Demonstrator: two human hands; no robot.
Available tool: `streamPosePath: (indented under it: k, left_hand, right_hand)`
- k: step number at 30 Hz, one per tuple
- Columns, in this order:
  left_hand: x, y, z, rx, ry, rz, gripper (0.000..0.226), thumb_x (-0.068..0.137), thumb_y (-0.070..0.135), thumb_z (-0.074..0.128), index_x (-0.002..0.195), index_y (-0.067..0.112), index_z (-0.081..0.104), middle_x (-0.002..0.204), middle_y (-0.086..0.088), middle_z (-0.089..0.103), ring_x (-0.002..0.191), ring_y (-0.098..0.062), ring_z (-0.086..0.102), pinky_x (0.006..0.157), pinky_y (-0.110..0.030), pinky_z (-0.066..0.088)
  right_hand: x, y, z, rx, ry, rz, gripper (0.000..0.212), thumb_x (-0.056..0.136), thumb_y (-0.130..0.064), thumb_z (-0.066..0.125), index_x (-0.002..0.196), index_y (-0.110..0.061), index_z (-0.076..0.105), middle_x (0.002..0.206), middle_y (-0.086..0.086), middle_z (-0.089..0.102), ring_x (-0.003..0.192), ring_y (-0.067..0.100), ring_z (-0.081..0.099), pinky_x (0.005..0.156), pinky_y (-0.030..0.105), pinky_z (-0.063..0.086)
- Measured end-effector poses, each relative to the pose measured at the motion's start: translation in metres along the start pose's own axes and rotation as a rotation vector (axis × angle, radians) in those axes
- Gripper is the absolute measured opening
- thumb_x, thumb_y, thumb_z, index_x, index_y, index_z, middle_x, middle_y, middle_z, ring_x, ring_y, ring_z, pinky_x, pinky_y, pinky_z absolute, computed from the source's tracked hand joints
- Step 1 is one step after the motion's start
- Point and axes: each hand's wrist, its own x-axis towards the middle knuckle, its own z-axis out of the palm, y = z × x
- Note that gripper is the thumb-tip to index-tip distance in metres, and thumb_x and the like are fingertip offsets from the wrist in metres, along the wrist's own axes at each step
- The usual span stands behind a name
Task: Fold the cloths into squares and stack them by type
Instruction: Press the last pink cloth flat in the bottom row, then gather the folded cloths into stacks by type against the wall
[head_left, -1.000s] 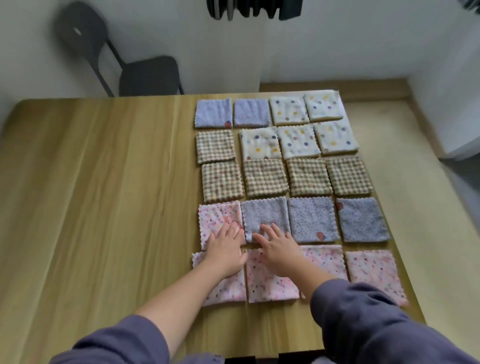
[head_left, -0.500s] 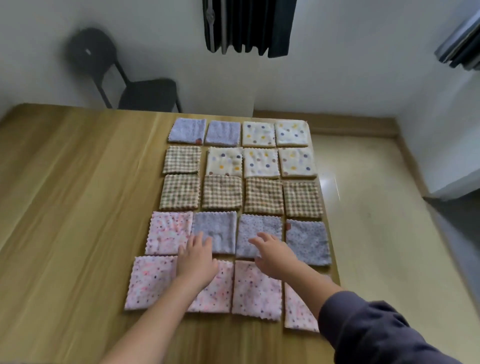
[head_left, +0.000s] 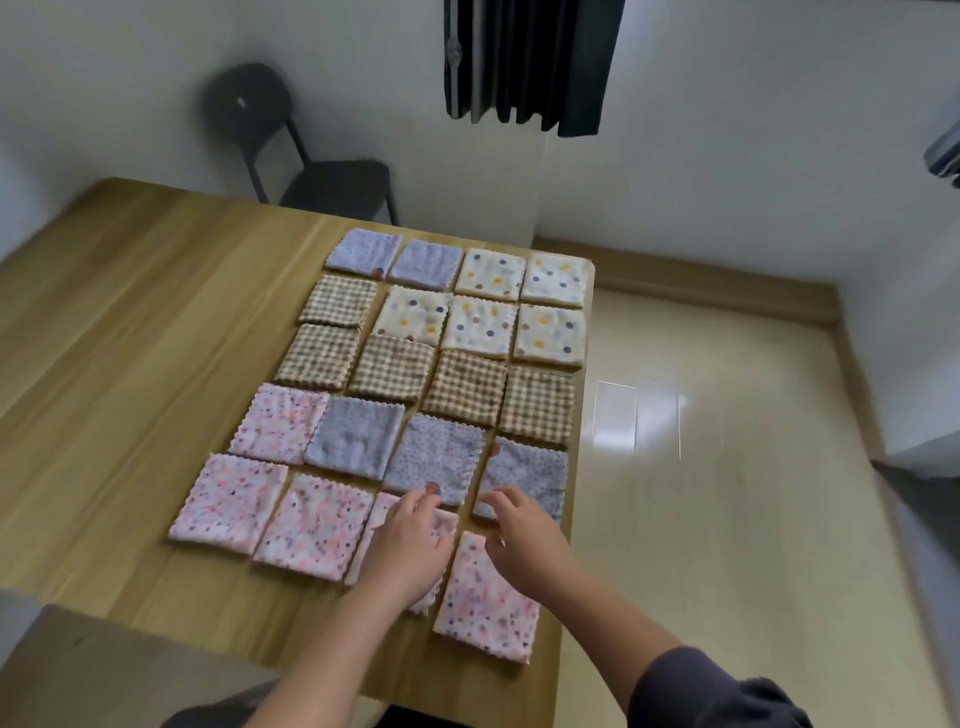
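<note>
Left hand (head_left: 410, 548) is down flat, palm on the third pink speckled cloth (head_left: 382, 519) of the near row. Its fingers are released and gripping nothing, with the tips at the near edge of a lilac cloth (head_left: 436, 457). Right hand (head_left: 522, 540) sits just beside it, fingers loosely bent and also grasping nothing. Its tips touch the near edge of the end lilac cloth (head_left: 530, 470), and the palm hangs over the last pink cloth (head_left: 483, 603). A dark sleeve (head_left: 717, 691) covers the right forearm.

Moving outward, the folded squares lie side by side in a grid on the right part of the wooden bench (head_left: 130, 338). The near row is four pink. Next comes one pink and three lilac, then a row of brown check cloths (head_left: 467, 387). After that it's one check and three cream dotted cloths (head_left: 480, 330). The far row holds two lilac and two cream dotted.

Beyond the bench, a black chair (head_left: 332, 182) stands against the wall and a dark curtain (head_left: 530, 62) hangs above. The pale floor (head_left: 727, 467) shines to the right.
</note>
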Motion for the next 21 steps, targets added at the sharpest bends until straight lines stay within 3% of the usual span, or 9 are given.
streamPosePath:
  k: [9, 15, 18, 21]
  left_hand:
    - [0.063, 0.026, 0.003, -0.04, -0.078, -0.009, 0.051, 0.098, 0.033, 0.043, 0.145, 0.021, 0.031, 0.155, 0.003, 0.021, 0.141, -0.015, 0.024, 0.112, -0.034, 0.03]
    - [0.088, 0.068, -0.004, -0.091, 0.018, -0.017, 0.047, 0.098, 0.034, 0.043, 0.142, 0.02, 0.035, 0.15, 0.005, 0.027, 0.136, -0.014, 0.031, 0.108, -0.033, 0.034]
    - [0.083, 0.088, 0.003, -0.134, 0.074, -0.088, 0.047, 0.097, 0.037, 0.042, 0.142, 0.025, 0.035, 0.15, 0.009, 0.027, 0.132, -0.015, 0.036, 0.106, -0.04, 0.036]
    - [0.061, 0.128, 0.029, -0.248, 0.164, -0.169, 0.043, 0.098, 0.032, 0.043, 0.14, 0.025, 0.037, 0.147, 0.009, 0.03, 0.13, -0.013, 0.037, 0.102, -0.033, 0.035]
  right_hand:
    - [0.037, 0.035, -0.022, 0.075, -0.004, 0.074, 0.047, 0.096, -0.021, 0.046, 0.143, -0.023, 0.036, 0.144, -0.006, 0.037, 0.128, 0.013, 0.042, 0.102, 0.025, 0.037]
    - [0.052, 0.067, -0.057, 0.241, 0.044, 0.104, 0.045, 0.096, -0.02, 0.048, 0.14, -0.023, 0.039, 0.142, -0.007, 0.04, 0.129, 0.011, 0.04, 0.104, 0.023, 0.035]
    - [0.053, 0.084, -0.076, 0.281, 0.045, 0.072, 0.044, 0.096, -0.02, 0.049, 0.139, -0.023, 0.04, 0.142, -0.007, 0.041, 0.128, 0.01, 0.042, 0.103, 0.024, 0.035]
    - [0.045, 0.115, -0.102, 0.263, 0.006, -0.014, 0.045, 0.096, -0.021, 0.049, 0.14, -0.024, 0.039, 0.143, -0.007, 0.041, 0.129, 0.011, 0.041, 0.103, 0.025, 0.035]
